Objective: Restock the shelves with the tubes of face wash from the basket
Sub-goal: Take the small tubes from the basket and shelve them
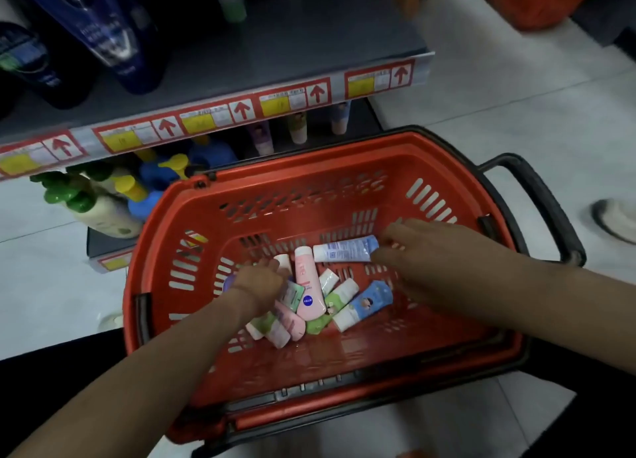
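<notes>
A red basket (pixel 430 168) is set on the floor below the shelf (pixel 275 58), and the tubes of face wash (pixel 339 302) are heaped in the bottom of it. The left hand (pixel 265 277) is put down into the left side of the heap. Its fingers are bent over the tubes, but whether one is gripped cannot be told, as they are hidden and blurred. The right hand (pixel 413 247) is held at the flat blue end of a white and blue tube (pixel 344 252), and that end looks to be pinched between thumb and fingers. To do this step well, one tube should be gripped firmly round its middle, not only by its thin end, so it is not dropped. The pink tube (pixel 308 285) beside it should not be dragged along. Each tube should then be stood cap down next to its own kind on the shelf.
</notes>
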Tool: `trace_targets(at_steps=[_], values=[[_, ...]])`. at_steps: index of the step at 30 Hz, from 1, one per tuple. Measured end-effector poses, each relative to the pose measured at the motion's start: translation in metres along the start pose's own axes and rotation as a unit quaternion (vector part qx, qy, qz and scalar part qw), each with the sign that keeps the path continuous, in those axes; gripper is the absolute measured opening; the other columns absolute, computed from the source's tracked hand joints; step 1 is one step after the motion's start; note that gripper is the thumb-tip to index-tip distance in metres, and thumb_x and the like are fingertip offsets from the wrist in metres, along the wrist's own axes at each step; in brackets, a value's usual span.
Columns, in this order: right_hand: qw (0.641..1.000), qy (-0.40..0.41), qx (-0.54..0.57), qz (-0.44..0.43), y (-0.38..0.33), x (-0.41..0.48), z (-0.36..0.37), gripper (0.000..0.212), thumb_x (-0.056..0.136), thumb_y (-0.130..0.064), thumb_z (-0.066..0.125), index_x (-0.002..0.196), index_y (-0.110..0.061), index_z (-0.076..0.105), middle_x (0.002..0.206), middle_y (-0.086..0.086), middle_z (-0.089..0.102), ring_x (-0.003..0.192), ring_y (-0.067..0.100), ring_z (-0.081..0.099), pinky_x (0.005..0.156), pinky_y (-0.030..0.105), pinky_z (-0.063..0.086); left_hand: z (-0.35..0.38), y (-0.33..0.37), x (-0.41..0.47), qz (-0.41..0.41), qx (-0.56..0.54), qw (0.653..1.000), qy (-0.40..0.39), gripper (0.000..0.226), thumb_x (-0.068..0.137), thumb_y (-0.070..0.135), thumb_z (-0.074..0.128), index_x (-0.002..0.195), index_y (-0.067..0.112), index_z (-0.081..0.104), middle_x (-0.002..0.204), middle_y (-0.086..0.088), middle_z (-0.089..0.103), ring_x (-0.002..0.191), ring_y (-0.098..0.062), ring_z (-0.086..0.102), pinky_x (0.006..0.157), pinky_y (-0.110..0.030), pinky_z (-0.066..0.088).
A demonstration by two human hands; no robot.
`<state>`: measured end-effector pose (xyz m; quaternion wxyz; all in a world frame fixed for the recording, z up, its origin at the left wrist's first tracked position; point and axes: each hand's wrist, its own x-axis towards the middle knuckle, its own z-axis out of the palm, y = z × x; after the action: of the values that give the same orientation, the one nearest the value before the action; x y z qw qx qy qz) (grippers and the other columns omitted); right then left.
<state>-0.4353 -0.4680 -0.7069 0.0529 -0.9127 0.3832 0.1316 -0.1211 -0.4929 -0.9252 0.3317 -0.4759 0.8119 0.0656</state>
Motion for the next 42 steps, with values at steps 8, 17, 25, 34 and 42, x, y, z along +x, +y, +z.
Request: trace_targets(at_steps=[8,17,25,34,42], values=[[1.0,-0.016,-0.003,-0.006,0.005,0.005,-0.01,0.041,0.097,-0.034,0.056,0.136,-0.026,0.054,0.127,0.002,0.055,0.106,0.024,0.058,0.083,0.04,0.055,0.005,0.005,0.017,0.031,0.033,0.998,0.036,0.046,0.103,0.02,0.053,0.148,0.026,0.046,0.137,-0.006,0.059,0.126,-0.032,0.059,0.102,-0.045,0.048],[0.999,-0.036,-0.017,-0.027,-0.011,0.015,-0.014,0.046,0.097,-0.027,0.054,0.143,-0.024,0.05,0.124,0.005,0.055,0.106,0.025,0.057,0.086,0.041,0.053,-0.011,0.0,0.003,0.061,0.09,0.993,0.048,0.028,0.103,0.024,0.052,0.129,0.025,0.063,0.125,-0.001,0.067,0.115,-0.029,0.066,0.098,-0.042,0.048],[0.998,-0.054,-0.038,-0.021,-0.027,0.031,-0.031,0.041,0.098,-0.034,0.058,0.137,-0.023,0.053,0.123,0.006,0.056,0.108,0.028,0.059,0.079,0.037,0.048,-0.101,-0.021,-0.053,-0.093,-0.208,0.97,0.088,0.028,0.092,0.047,0.071,0.112,0.028,0.067,0.107,-0.002,0.074,0.105,-0.03,0.071,0.08,-0.038,0.052],[0.997,0.005,0.035,0.068,-0.037,0.031,-0.052,0.065,0.095,-0.045,0.063,0.146,-0.016,0.034,0.124,0.009,0.062,0.107,0.033,0.064,0.076,0.04,0.05,-0.202,-0.021,-0.13,-0.123,-0.666,0.726,0.118,0.019,0.087,0.022,0.087,0.099,0.013,0.075,0.087,-0.011,0.081,0.081,-0.026,0.078,0.082,-0.042,0.062],[0.963,0.134,0.174,0.158,-0.049,0.022,-0.069,0.069,0.083,-0.058,0.075,0.135,-0.027,0.042,0.116,-0.002,0.061,0.094,0.021,0.064,0.075,0.043,0.058,-0.239,-0.001,-0.167,-0.143,-0.779,0.577,0.199,0.014,0.091,0.023,0.076,0.096,0.009,0.076,0.074,-0.007,0.077,0.067,-0.018,0.07,0.067,-0.033,0.056]])
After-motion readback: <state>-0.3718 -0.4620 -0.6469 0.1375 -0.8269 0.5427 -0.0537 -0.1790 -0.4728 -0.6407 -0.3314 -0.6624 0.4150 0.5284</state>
